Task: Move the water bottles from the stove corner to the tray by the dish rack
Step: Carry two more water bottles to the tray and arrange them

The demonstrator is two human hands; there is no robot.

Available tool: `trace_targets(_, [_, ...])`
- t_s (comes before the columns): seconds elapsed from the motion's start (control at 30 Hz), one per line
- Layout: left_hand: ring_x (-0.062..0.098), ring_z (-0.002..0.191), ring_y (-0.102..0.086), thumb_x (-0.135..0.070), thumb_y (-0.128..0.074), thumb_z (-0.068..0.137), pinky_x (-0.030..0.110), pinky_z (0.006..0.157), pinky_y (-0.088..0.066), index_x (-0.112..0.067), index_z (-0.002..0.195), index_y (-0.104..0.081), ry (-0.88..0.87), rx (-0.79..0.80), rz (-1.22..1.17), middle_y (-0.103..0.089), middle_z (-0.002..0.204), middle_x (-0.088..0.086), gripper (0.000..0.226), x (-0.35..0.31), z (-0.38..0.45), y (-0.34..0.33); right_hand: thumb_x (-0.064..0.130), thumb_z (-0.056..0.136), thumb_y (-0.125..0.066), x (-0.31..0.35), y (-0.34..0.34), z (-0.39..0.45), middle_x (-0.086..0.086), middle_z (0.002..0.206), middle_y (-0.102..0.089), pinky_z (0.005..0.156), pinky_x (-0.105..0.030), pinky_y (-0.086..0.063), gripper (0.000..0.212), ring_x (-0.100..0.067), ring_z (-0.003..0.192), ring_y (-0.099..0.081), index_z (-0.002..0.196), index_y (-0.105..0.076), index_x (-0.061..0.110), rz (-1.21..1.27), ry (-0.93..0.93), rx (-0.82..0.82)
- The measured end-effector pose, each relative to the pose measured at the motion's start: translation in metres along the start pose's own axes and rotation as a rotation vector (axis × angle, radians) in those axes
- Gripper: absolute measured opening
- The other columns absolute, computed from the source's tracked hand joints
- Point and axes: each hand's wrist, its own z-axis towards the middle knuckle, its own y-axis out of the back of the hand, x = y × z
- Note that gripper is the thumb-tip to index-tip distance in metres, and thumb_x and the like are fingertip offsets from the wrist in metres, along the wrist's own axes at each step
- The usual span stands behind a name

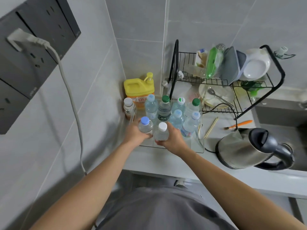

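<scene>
Grey fabric of the person's clothing (162, 211) fills the bottom of the view, with both bare forearms reaching forward from it. Her left hand (135, 132) curls round a blue-capped bottle (145, 126); the right hand (172, 138) curls round a white-capped bottle (161, 132), the two bottles side by side and upright over the near edge of the clear tray (201, 143). Just beyond the held pair stand six more water bottles (176, 118) inside the tray, caps blue, white and green. Beyond the left hand sit a small brown-labelled bottle (128, 107) and a yellow soap jug (138, 89). Beyond and right of the right hand stands the dish rack (229, 75); a steel kettle (245, 150) sits to its right.
</scene>
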Motion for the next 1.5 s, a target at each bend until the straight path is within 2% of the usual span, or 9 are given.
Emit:
trace_targets(0.13, [0.015, 0.102, -0.072, -0.025, -0.098, 0.057, 0.021, 0.075, -0.049, -0.032, 0.118, -0.069, -0.021, 0.038, 0.049, -0.076, 0.108, -0.011, 0.069, 0.006, 0.007, -0.005, 0.026, 0.073, -0.092, 0.000, 0.005, 0.002, 0.006, 0.109, -0.068, 0.081, -0.032, -0.049, 0.060, -0.020, 0.100, -0.063, 0.120, -0.054, 0.027, -0.041, 0.007, -0.007])
trace_targets(0.23, [0.019, 0.101, -0.071, -0.021, -0.099, 0.059, 0.028, 0.083, -0.053, -0.029, 0.115, -0.069, -0.055, 0.035, 0.068, -0.075, 0.107, -0.007, 0.065, 0.005, 0.007, -0.007, 0.027, 0.073, -0.092, 0.001, 0.009, 0.000, 0.003, 0.112, -0.069, 0.082, -0.031, -0.048, 0.060, -0.020, 0.100, -0.062, 0.121, -0.056, 0.022, -0.081, 0.027, 0.005])
trace_targets(0.43, [0.010, 0.094, -0.066, -0.015, -0.094, 0.071, 0.006, 0.076, -0.042, -0.023, 0.107, -0.072, -0.274, -0.058, 0.096, -0.074, 0.103, -0.009, 0.043, -0.006, -0.002, 0.009, 0.030, 0.077, -0.089, 0.015, 0.021, -0.011, -0.001, 0.115, -0.062, 0.079, -0.038, -0.052, 0.059, -0.025, 0.094, -0.060, 0.126, -0.058, 0.022, -0.219, 0.168, -0.055])
trace_targets(0.53, [0.017, 0.091, -0.067, -0.013, -0.091, 0.074, 0.021, 0.078, -0.047, -0.023, 0.102, -0.074, -0.386, -0.064, 0.229, -0.070, 0.099, -0.003, 0.035, -0.011, 0.001, 0.018, 0.025, 0.082, -0.085, 0.031, 0.037, -0.008, -0.002, 0.114, -0.060, 0.073, -0.042, -0.053, 0.048, -0.029, 0.090, -0.062, 0.125, -0.064, 0.018, -0.383, 0.305, -0.119])
trace_targets(0.6, [0.018, 0.084, -0.062, -0.020, -0.090, 0.078, 0.034, 0.074, -0.049, -0.025, 0.105, -0.072, -0.417, -0.033, 0.353, -0.060, 0.095, -0.005, 0.033, -0.011, 0.003, 0.022, 0.022, 0.084, -0.084, 0.044, 0.047, -0.003, -0.005, 0.112, -0.059, 0.073, -0.044, -0.053, 0.040, -0.033, 0.093, -0.063, 0.119, -0.068, 0.014, -0.519, 0.344, -0.067])
trace_targets(0.73, [0.021, 0.085, -0.061, -0.031, -0.084, 0.081, 0.041, 0.073, -0.053, -0.034, 0.099, -0.064, -0.453, 0.036, 0.470, -0.058, 0.093, -0.007, 0.028, -0.019, 0.003, 0.026, 0.032, 0.088, -0.080, 0.066, 0.060, 0.009, -0.002, 0.116, -0.064, 0.083, -0.036, -0.041, 0.036, -0.029, 0.111, -0.061, 0.119, -0.067, 0.019, -0.802, 0.399, 0.074])
trace_targets(0.87, [0.026, 0.086, -0.063, -0.027, -0.080, 0.081, 0.041, 0.072, -0.053, -0.036, 0.085, -0.054, -0.449, 0.061, 0.503, -0.064, 0.087, -0.007, 0.027, -0.026, 0.007, 0.029, 0.040, 0.089, -0.077, 0.075, 0.064, 0.021, 0.002, 0.110, -0.074, 0.088, -0.033, -0.030, 0.032, -0.025, 0.105, -0.065, 0.115, -0.068, 0.023, -0.996, 0.466, 0.084])
trace_targets(1.17, [0.029, 0.092, -0.065, -0.020, -0.081, 0.083, 0.039, 0.074, -0.051, -0.024, 0.094, -0.066, -0.396, 0.029, 0.533, -0.072, 0.099, 0.001, 0.019, -0.043, 0.028, 0.036, 0.037, 0.089, -0.076, 0.078, 0.067, 0.046, 0.001, 0.112, -0.074, 0.099, -0.038, -0.035, 0.032, -0.024, 0.104, -0.065, 0.117, -0.070, 0.021, -1.032, 0.439, 0.062])
trace_targets(1.5, [0.035, 0.100, -0.065, -0.017, -0.075, 0.086, 0.039, 0.077, -0.049, -0.023, 0.108, -0.072, -0.398, 0.058, 0.613, -0.072, 0.105, 0.009, 0.023, -0.066, 0.049, 0.033, 0.021, 0.086, -0.075, 0.085, 0.070, 0.069, -0.004, 0.102, -0.070, 0.091, -0.037, -0.038, 0.019, -0.027, 0.093, -0.064, 0.104, -0.070, 0.015, -1.025, 0.407, 0.022])
